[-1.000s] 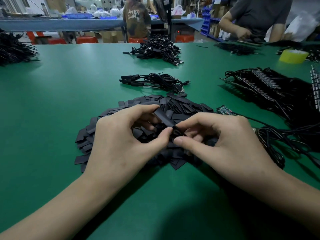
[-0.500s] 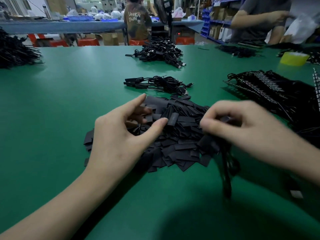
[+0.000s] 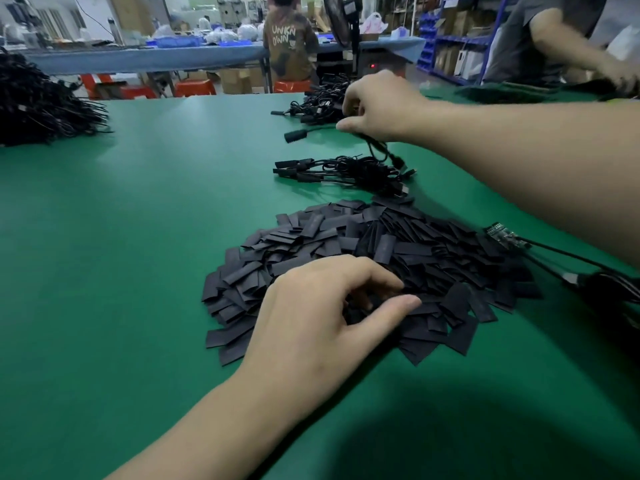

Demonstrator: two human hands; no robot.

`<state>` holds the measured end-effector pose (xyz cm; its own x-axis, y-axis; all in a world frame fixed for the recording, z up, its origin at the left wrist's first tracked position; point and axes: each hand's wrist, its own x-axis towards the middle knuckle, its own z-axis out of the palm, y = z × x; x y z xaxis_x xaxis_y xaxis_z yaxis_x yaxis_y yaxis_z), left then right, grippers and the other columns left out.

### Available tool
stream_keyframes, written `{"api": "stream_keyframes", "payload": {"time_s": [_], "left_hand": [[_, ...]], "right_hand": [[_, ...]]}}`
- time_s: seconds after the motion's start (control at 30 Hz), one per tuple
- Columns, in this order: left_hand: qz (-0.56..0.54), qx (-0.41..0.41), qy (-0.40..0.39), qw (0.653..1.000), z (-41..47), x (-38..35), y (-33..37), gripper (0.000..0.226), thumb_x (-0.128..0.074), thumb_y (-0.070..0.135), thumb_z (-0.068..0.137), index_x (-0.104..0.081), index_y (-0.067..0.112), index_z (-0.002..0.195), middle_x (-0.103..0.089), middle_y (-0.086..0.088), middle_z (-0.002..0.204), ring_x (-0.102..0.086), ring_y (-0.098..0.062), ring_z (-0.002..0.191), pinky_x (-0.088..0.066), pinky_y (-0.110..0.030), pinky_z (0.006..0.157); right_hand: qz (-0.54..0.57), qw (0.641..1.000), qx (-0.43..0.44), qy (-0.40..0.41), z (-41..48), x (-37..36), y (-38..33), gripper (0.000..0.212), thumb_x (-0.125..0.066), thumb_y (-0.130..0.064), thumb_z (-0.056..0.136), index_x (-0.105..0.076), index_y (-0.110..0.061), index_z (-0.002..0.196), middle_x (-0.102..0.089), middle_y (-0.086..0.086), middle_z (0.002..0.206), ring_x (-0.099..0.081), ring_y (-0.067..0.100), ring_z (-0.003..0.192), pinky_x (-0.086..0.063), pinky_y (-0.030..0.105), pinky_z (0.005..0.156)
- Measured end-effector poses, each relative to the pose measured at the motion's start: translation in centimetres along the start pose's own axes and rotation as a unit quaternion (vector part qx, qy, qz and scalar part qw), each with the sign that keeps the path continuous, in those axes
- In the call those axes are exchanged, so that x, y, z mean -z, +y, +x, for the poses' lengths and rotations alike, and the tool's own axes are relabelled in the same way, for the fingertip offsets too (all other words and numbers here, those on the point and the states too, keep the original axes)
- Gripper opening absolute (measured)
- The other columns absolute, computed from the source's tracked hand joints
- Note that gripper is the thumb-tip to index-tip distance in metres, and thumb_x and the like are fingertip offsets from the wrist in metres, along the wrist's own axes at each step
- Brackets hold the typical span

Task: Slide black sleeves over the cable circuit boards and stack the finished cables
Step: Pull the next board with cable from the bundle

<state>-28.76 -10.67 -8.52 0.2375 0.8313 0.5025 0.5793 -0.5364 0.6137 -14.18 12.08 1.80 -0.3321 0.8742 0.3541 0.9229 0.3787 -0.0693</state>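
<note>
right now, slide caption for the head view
Right hand holds a cable over the stack; left hand rests on the sleeves.

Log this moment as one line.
phase: stacking | right hand: holds cable above stack | left hand: on sleeve pile, grip unclear

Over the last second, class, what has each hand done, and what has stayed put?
The right hand left the pile of black sleeves and carried the finished cable, gripped in its fingers, away toward the far side, by the stack of finished cables. The left hand stayed on the pile, fingers curled into it. The piles and the green table lie as before.
</note>
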Motion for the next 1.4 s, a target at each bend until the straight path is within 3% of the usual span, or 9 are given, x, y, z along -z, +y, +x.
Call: {"api": "stream_keyframes", "payload": {"time_s": [0.23,0.47,0.6,0.77,0.87,0.93,1.1,1.27,1.4], "left_hand": [[-0.009,-0.004,-0.018,1.000,0.0,-0.1,-0.1,0.023,-0.066,0.053,0.087,-0.074,0.033,0.093,-0.070,0.018,0.083,-0.067,-0.005,0.079,-0.055,-0.032,0.069],[-0.001,-0.006,-0.014,1.000,0.0,-0.3,-0.2,0.019,-0.066,0.053,0.087,-0.074,0.037,0.094,-0.070,0.024,0.081,-0.066,0.000,0.072,-0.055,-0.028,0.066],[0.006,-0.003,-0.012,1.000,0.0,-0.3,-0.1,0.017,-0.069,0.053,0.089,-0.075,0.038,0.093,-0.069,0.026,0.080,-0.065,0.000,0.070,-0.050,-0.019,0.062],[0.006,-0.006,-0.013,1.000,-0.1,-0.3,0.0,0.016,-0.069,0.052,0.090,-0.075,0.037,0.092,-0.069,0.025,0.079,-0.065,-0.001,0.067,-0.048,-0.015,0.061],[-0.003,-0.002,-0.007,1.000,-0.1,-0.2,0.1,0.018,-0.068,0.053,0.089,-0.076,0.036,0.092,-0.070,0.024,0.079,-0.066,-0.004,0.068,-0.047,-0.014,0.060],[-0.018,0.003,-0.006,1.000,-0.2,-0.2,0.1,0.018,-0.068,0.052,0.088,-0.076,0.036,0.092,-0.071,0.021,0.080,-0.066,-0.007,0.069,-0.046,-0.012,0.060],[-0.093,0.009,-0.027,0.995,-0.2,0.0,0.3,0.021,-0.064,0.051,0.092,-0.076,0.037,0.101,-0.076,0.017,0.095,-0.073,-0.010,0.089,-0.056,-0.028,0.076],[-0.212,0.038,-0.031,0.976,0.1,0.1,0.5,0.023,-0.063,0.046,0.095,-0.077,0.027,0.093,-0.073,0.014,0.083,-0.065,0.002,0.077,-0.048,-0.012,0.072],[-0.249,0.080,-0.018,0.965,0.4,0.1,0.5,0.018,-0.072,0.038,0.082,-0.075,0.020,0.080,-0.065,-0.001,0.066,-0.056,-0.007,0.059,-0.044,-0.017,0.055]], "right_hand": [[-0.019,1.000,0.005,-0.016,-3.3,-0.2,1.3,0.014,-0.067,-0.023,0.096,-0.073,-0.017,0.107,-0.072,0.008,0.113,-0.065,0.029,0.103,-0.055,0.045,0.091],[-0.107,0.968,-0.125,-0.187,-13.8,1.7,6.4,0.027,-0.067,-0.035,0.096,-0.077,-0.011,0.103,-0.074,0.010,0.096,-0.067,0.031,0.088,-0.058,0.041,0.083],[-0.142,0.954,-0.175,-0.199,-17.7,1.3,8.0,0.038,-0.058,-0.041,0.100,-0.070,-0.005,0.103,-0.068,0.017,0.102,-0.065,0.036,0.095,-0.055,0.040,0.083],[-0.129,0.962,-0.191,-0.145,-19.5,1.2,7.8,0.026,-0.066,-0.037,0.096,-0.070,-0.012,0.095,-0.068,0.014,0.101,-0.064,0.035,0.094,-0.052,0.037,0.075],[-0.043,0.980,-0.175,-0.087,-19.8,3.4,7.1,0.019,-0.070,-0.034,0.093,-0.073,-0.019,0.083,-0.074,0.005,0.089,-0.069,0.025,0.085,-0.056,0.038,0.078],[0.108,0.979,-0.164,-0.059,-20.2,6.0,6.0,0.018,-0.074,-0.033,0.091,-0.075,-0.019,0.079,-0.076,-0.004,0.074,-0.072,0.011,0.070,-0.055,0.031,0.065],[0.515,0.841,-0.093,-0.138,-22.4,9.5,1.5,0.011,-0.078,-0.029,0.078,-0.077,-0.017,0.078,-0.072,0.006,0.074,-0.071,0.016,0.065,-0.053,0.023,0.049],[0.641,0.740,-0.136,-0.153,-23.9,4.3,-2.9,0.011,-0.075,-0.016,0.081,-0.066,-0.009,0.080,-0.067,0.002,0.064,-0.070,0.016,0.060,-0.052,0.022,0.045],[0.646,0.741,-0.141,-0.117,-24.6,1.8,-4.0,0.013,-0.072,-0.017,0.091,-0.063,-0.007,0.088,-0.070,0.008,0.071,-0.075,0.025,0.070,-0.055,0.028,0.051]]}}
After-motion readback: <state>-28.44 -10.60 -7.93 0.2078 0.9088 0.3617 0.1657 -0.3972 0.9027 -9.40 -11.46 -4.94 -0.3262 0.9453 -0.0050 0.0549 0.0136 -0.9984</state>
